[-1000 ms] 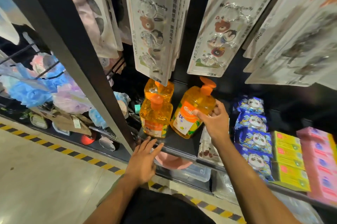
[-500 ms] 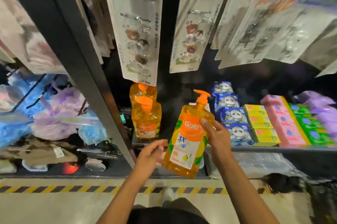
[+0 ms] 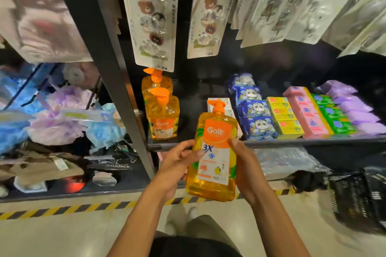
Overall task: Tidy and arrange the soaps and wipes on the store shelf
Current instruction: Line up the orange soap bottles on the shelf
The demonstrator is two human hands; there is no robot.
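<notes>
We see a transparent orange pump bottle of liquid soap [image 3: 213,158] held off the black store shelf [image 3: 313,141], in front of its front edge, nearly upright with the pump spout on top and the white-and-orange label facing us. The left hand [image 3: 177,164] grips the bottle's left side, its fingers curled behind the body and the thumb lying on the label. The right hand [image 3: 246,164] grips the right side in the same way, with the thumb pressed at the label's edge. Near the shelf's left end, two matching orange pump bottles [image 3: 164,118] stand one behind the other. From the shelf's middle toward its right end we note rows running front to back: blue wipe packs with panda faces [image 3: 255,114], yellow soap boxes [image 3: 284,116], pink soap boxes [image 3: 307,114], green soap boxes [image 3: 334,114] and purple soft packs [image 3: 355,110], each row just beside the next. White blister cards of bear-shaped hooks [image 3: 153,16] hang above the shelf. A black upright post [image 3: 108,64] bounds the shelf's left end.
</notes>
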